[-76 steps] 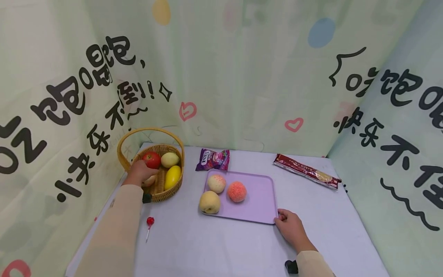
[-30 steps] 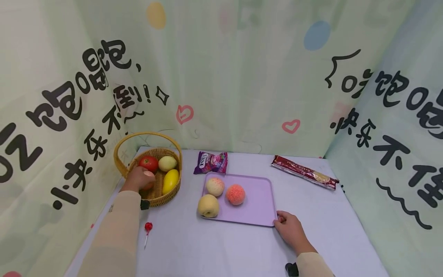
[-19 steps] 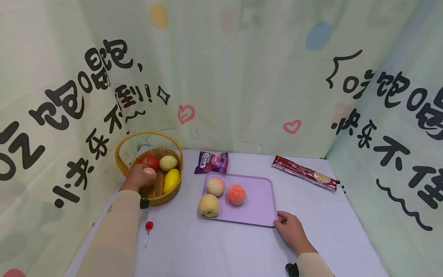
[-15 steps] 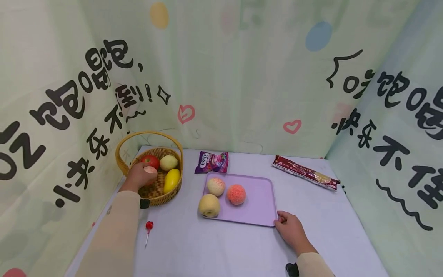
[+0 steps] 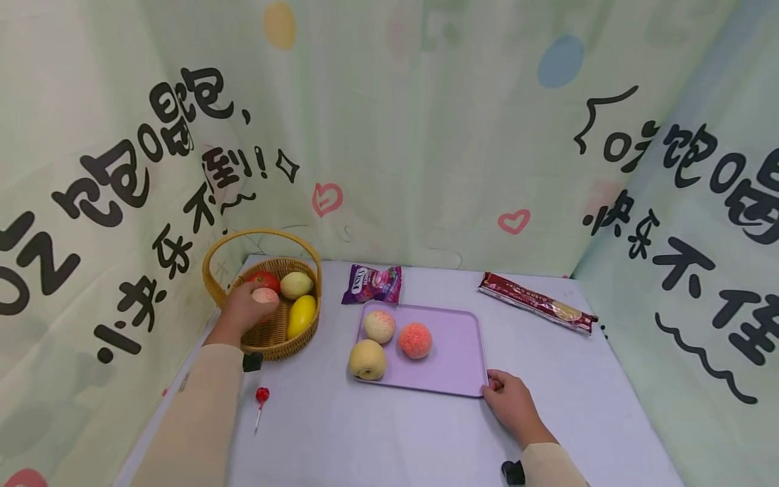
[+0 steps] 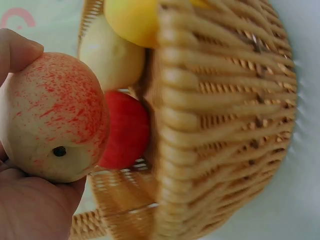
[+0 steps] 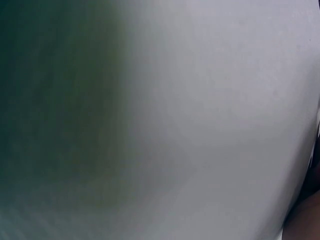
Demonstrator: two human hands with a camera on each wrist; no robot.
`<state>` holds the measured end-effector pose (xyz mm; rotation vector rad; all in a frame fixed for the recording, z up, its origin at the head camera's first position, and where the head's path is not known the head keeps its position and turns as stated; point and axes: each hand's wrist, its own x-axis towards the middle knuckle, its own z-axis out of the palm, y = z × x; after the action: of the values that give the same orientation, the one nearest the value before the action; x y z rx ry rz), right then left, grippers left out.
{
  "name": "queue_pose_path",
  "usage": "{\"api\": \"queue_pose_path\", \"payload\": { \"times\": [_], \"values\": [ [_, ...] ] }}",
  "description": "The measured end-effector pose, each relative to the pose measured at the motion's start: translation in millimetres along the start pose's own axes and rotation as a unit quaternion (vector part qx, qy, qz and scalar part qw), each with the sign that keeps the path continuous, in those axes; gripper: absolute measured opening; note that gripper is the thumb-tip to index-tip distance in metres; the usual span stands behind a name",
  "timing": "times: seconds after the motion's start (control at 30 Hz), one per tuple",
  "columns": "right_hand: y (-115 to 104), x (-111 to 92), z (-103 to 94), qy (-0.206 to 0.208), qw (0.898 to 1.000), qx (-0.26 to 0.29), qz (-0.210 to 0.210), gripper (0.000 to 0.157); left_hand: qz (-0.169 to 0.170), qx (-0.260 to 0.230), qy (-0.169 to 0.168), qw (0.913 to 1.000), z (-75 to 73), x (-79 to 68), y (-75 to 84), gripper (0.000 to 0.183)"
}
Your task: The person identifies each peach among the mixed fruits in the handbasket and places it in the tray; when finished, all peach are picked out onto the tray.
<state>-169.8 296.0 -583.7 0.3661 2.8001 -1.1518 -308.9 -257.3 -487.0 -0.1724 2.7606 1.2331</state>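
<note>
My left hand [image 5: 239, 312] grips a cream peach with red speckles [image 6: 60, 110] over the near left side of the wicker basket [image 5: 281, 348]. In the left wrist view the peach's dark stem dimple faces the camera and the basket rim is beside it. Inside the basket lie a tomato [image 5: 266, 279], a pale yellow-green fruit [image 5: 296, 285] and a yellow mango [image 5: 301, 316]. My right hand [image 5: 512, 404] pinches the near right corner of a lilac tray [image 5: 456, 352]. On that tray sit another speckled peach [image 5: 379, 326], a coral-pink fuzzy fruit [image 5: 416, 340] and a yellow pear-like fruit [image 5: 368, 360].
Behind the tray lies a purple candy bag [image 5: 372, 284]. A long maroon snack packet [image 5: 538, 302] rests at the back right. A red lollipop [image 5: 262, 399] is in front of the basket. The basket's tall handle [image 5: 264, 231] arches above it; printed curtains surround the table.
My left hand has taken hold of the peach in the basket and raised it slightly, and more of it now shows. The right hand stays at the tray corner.
</note>
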Motion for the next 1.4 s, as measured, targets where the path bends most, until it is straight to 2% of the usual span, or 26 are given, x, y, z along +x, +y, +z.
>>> {"api": "queue_pose_path", "payload": {
  "times": [0.13,0.3,0.53,0.8,1.07,1.4],
  "values": [
    [0,-1,0.7,-0.001,1.000,0.000,0.002,0.045,0.034,0.000,0.009,0.9994,-0.8,-7.0,10.0,0.077],
    [-1,-1,0.8,-0.004,1.000,0.001,0.005,0.045,0.063,-0.022,0.017,0.9976,-1.1,-13.7,25.1,0.067],
    [-2,-3,0.1,0.001,1.000,-0.002,-0.001,0.044,0.080,-0.043,0.022,0.9956,0.4,-25.6,53.0,0.071],
    [-4,-3,-0.1,0.001,1.000,0.001,-0.006,0.044,0.106,-0.096,0.008,0.9897,5.0,-44.1,86.9,0.068],
    [-4,-3,-1.0,0.000,1.000,0.001,-0.005,0.044,0.119,-0.118,0.001,0.9859,27.7,-55.6,106.8,0.067],
    [-1,-1,-0.9,-0.002,1.000,-0.003,-0.005,0.044,0.130,-0.162,-0.050,0.9770,62.7,-63.9,118.0,0.064]
  ]
}}
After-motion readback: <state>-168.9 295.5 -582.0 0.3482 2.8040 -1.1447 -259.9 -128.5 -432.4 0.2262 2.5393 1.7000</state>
